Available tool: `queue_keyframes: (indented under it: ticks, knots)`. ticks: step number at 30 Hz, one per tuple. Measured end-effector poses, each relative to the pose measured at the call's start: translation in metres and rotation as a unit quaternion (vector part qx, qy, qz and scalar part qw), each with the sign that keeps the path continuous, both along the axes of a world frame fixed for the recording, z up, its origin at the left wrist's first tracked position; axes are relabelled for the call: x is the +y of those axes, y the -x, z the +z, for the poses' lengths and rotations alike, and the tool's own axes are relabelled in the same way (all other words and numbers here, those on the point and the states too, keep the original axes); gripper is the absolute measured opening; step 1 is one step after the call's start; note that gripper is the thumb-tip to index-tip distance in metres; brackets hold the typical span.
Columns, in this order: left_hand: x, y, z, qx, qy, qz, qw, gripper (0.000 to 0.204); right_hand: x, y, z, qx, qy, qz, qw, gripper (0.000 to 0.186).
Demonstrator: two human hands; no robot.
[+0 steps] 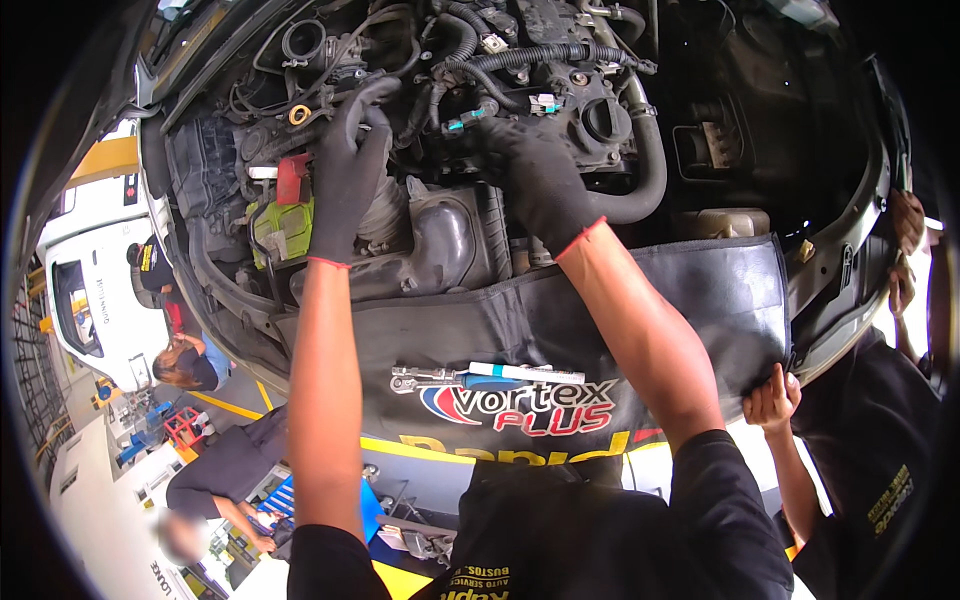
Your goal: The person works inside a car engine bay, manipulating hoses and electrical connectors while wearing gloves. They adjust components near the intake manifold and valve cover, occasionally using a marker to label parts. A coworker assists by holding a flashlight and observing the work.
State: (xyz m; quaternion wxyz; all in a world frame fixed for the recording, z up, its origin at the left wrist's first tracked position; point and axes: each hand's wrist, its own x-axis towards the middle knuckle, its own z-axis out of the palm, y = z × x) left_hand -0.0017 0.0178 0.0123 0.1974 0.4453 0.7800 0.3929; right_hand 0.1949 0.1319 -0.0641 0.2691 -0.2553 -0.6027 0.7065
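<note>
Both of my hands wear black gloves with red cuffs and reach into an open engine bay. My left hand (350,170) is raised over the left side of the engine, beside a corrugated intake hose (384,218). Its fingers are apart and curved, with nothing visible in them. My right hand (540,180) is over the middle of the engine, close to a wiring connector with turquoise parts (466,121). Its fingertips are dark and blurred against the engine, so their grip is hidden. Right of it sits a round black throttle opening (604,121).
A black fender cover (700,300) drapes the front edge; a ratchet with a blue handle (430,379) and a white marker (530,374) lie on it. A co-worker's hand (772,400) touches its right edge. A yellow-green reservoir (285,228) and black airbox (440,240) stand near my left forearm.
</note>
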Motion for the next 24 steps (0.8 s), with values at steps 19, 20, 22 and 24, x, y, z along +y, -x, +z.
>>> queue_keyframes:
  ticks: [19,20,22,24]
  knots:
    - [0.095,-0.03,-0.025,0.313,0.099,-0.248,0.911,0.045,0.13,-0.062,0.029,-0.059,-0.157,-0.198,0.966,0.027]
    - [0.097,-0.028,-0.028,0.259,0.097,-0.251,0.928,0.045,0.134,-0.062,0.027,-0.028,-0.14,-0.223,0.964,0.027]
    - [0.1,-0.024,-0.034,0.191,0.102,-0.256,0.942,0.046,0.142,-0.068,0.027,-0.036,-0.314,-0.256,0.914,0.029]
    - [0.103,-0.018,-0.039,0.163,0.119,-0.262,0.944,0.047,0.148,-0.068,0.023,-0.046,-0.486,-0.255,0.835,0.03]
